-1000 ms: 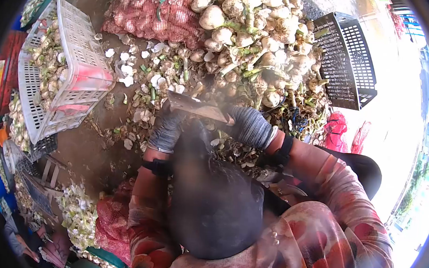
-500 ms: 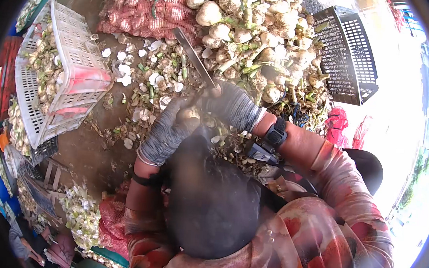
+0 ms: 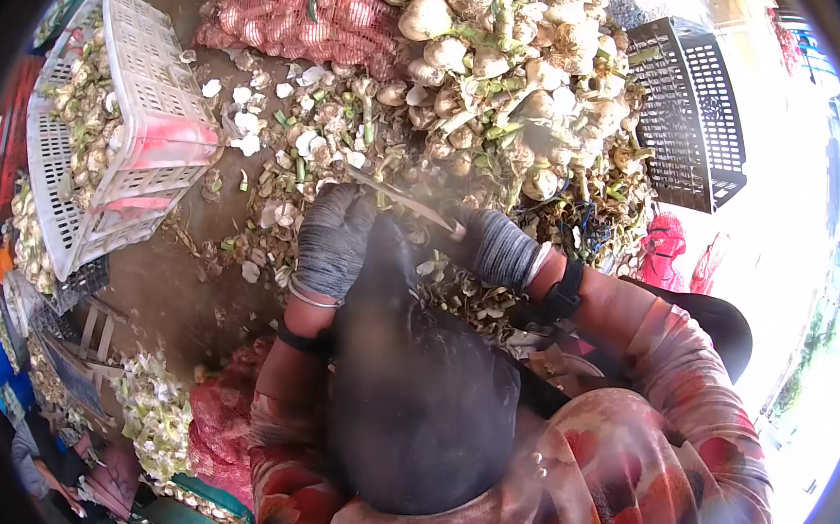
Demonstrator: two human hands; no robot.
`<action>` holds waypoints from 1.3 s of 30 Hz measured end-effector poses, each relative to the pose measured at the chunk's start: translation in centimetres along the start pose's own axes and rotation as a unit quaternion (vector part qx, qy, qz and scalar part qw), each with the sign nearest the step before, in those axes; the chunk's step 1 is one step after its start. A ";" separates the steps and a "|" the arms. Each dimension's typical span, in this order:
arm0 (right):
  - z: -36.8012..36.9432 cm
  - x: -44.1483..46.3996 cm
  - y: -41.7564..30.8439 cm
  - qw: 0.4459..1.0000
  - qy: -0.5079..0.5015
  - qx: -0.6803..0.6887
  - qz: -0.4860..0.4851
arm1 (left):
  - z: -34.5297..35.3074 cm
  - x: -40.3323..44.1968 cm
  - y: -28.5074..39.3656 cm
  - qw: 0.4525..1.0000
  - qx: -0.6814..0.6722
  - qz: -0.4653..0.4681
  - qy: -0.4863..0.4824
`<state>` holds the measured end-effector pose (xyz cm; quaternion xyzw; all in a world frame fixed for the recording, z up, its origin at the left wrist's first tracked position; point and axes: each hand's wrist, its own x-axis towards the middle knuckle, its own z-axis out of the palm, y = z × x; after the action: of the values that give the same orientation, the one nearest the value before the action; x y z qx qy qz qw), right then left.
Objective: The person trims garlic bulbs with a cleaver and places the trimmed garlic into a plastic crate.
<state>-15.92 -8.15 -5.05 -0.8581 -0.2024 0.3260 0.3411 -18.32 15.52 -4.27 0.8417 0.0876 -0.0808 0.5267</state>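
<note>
My right hand, in a grey knit glove, is closed round the handle of a knife. The thin blade reaches left across the gap between my hands. My left hand, gloved alike, has its fingers curled in; whatever they may hold is hidden. A heap of garlic bulbs with green stalks lies just beyond my hands. Below and around the blade, garlic trimmings of white skin and cut stalk cover the ground.
Left stands a white plastic crate holding garlic. A red mesh sack full of bulbs lies at the top. At the right is a black crate. A person's arm shows at lower left, near pale peelings.
My hands have moved apart, the right one to the right. The knife has swung from pointing up and away to lying nearly flat across. The garlic bulb in my left hand is no longer visible.
</note>
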 end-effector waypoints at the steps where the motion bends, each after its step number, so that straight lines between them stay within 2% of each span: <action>1: 1.5 -0.1 2.8 0.994 -0.048 0.025 0.091 | -0.1 -0.5 -1.0 1.000 0.001 0.007 0.004; 2: 2.6 -0.8 6.5 0.980 -0.084 -0.175 -0.047 | 0.0 -1.0 -3.3 0.999 0.014 0.021 0.031; 3: 3.3 -1.3 7.8 0.964 -0.043 -0.233 -0.117 | 0.1 -0.9 -4.5 0.997 0.025 0.034 0.057; 5: 4.6 -2.1 10.5 0.900 0.072 -0.358 -0.237 | 0.3 -0.9 -3.3 0.998 0.015 0.033 0.042; 6: 3.6 -1.0 7.2 0.994 0.061 -0.010 -0.093 | 0.4 -0.9 -1.3 0.999 0.042 0.029 0.007; 7: 2.2 0.5 3.9 0.991 0.067 0.114 -0.034 | 0.6 -0.8 0.3 0.997 0.068 0.031 -0.024; 8: 0.8 1.9 0.6 0.967 0.089 0.239 0.022 | 0.8 -0.7 1.0 0.992 0.085 0.077 -0.044; 9: 0.1 2.7 -1.0 0.976 0.104 0.191 0.003 | 1.1 -0.7 1.6 0.992 0.084 0.078 -0.043; 10: -0.6 3.5 -2.5 0.982 0.122 0.142 -0.014 | 1.3 -0.9 2.2 0.997 0.018 0.061 -0.036; 11: -1.1 4.3 -3.2 0.974 0.080 0.208 0.035 | 1.2 -0.9 2.8 0.998 -0.047 0.045 -0.026; 12: -1.0 4.8 -3.3 0.967 0.056 0.241 0.055 | 0.3 -1.4 4.6 0.979 -0.190 -0.043 -0.061; 13: -1.0 5.2 -3.5 0.959 0.034 0.272 0.077 | 0.2 -1.2 3.7 0.980 -0.188 -0.042 -0.057; 15: 0.3 5.1 -2.9 0.891 0.035 0.431 0.137 | 0.4 -0.7 0.4 0.919 -0.384 0.037 -0.076; 16: 0.6 5.1 -3.0 0.870 0.001 0.467 0.157 | 0.5 -0.2 -0.4 0.896 -0.429 -0.004 -0.114; 17: 0.9 5.0 -3.2 0.847 -0.032 0.499 0.179 | 0.7 0.2 -1.6 0.896 -0.430 -0.006 -0.113; 19: 1.7 4.4 -4.1 0.762 -0.065 0.619 0.177 | 0.7 0.6 -2.5 0.914 -0.401 0.030 -0.053; 20: 3.1 4.6 -2.9 0.639 -0.099 0.741 0.181 | 0.8 0.4 -2.9 0.914 -0.401 0.029 -0.050; 21: 4.9 5.0 -1.8 0.639 -0.101 0.740 0.181 | 0.8 0.3 -1.7 0.911 -0.406 0.015 -0.078; 22: 5.9 5.6 -1.9 0.802 0.000 0.596 -0.039 | 0.7 0.4 -1.0 0.906 -0.410 0.004 -0.106; 25: 4.1 5.4 -1.4 0.828 -0.092 0.545 0.098 | 0.7 0.5 -1.7 0.924 -0.371 0.054 -0.077; 26: 3.8 5.6 -1.0 0.923 -0.027 0.379 0.062 | 0.8 0.4 -1.9 0.924 -0.371 0.053 -0.077; 28: 2.2 5.0 -1.9 0.960 0.087 0.263 0.036 | 1.1 0.2 -2.3 0.946 -0.317 0.066 -0.004; 29: 0.8 4.2 -2.4 0.960 0.087 0.263 0.036 | 0.9 0.3 -2.4 0.946 -0.317 0.066 -0.003; 31: -2.2 2.0 -4.7 0.996 0.072 -0.014 -0.044 | 0.3 0.3 -3.0 0.978 -0.176 -0.034 -0.104; 32: -2.8 1.6 -5.3 0.992 0.029 -0.111 -0.053 | 0.3 -0.1 -5.4 0.978 -0.176 -0.033 -0.106; 33: -2.9 1.3 -5.4 0.992 0.033 -0.111 -0.052 | 0.7 -1.0 -9.4 0.989 0.037 0.095 -0.105; 34: -3.2 1.0 -5.3 0.988 0.026 -0.124 -0.093 | 1.0 -1.5 -11.4 0.939 0.247 0.220 -0.096; 35: -3.4 0.8 -5.3 0.981 0.019 -0.138 -0.135 | 1.0 -1.6 -10.0 0.938 0.247 0.224 -0.096; 36: -3.1 0.8 -4.9 0.980 0.013 -0.134 -0.147 | 1.1 -1.8 -7.4 0.986 -0.029 0.120 -0.116; 39: -2.5 0.8 -4.3 0.976 0.011 -0.164 -0.141 | 1.1 -2.2 -5.7 0.954 -0.267 0.049 -0.127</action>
<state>-14.15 -5.85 -0.93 -0.8686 -0.3685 0.2273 0.2409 -21.85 16.79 -9.20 0.6560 -0.0028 -0.1349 0.7426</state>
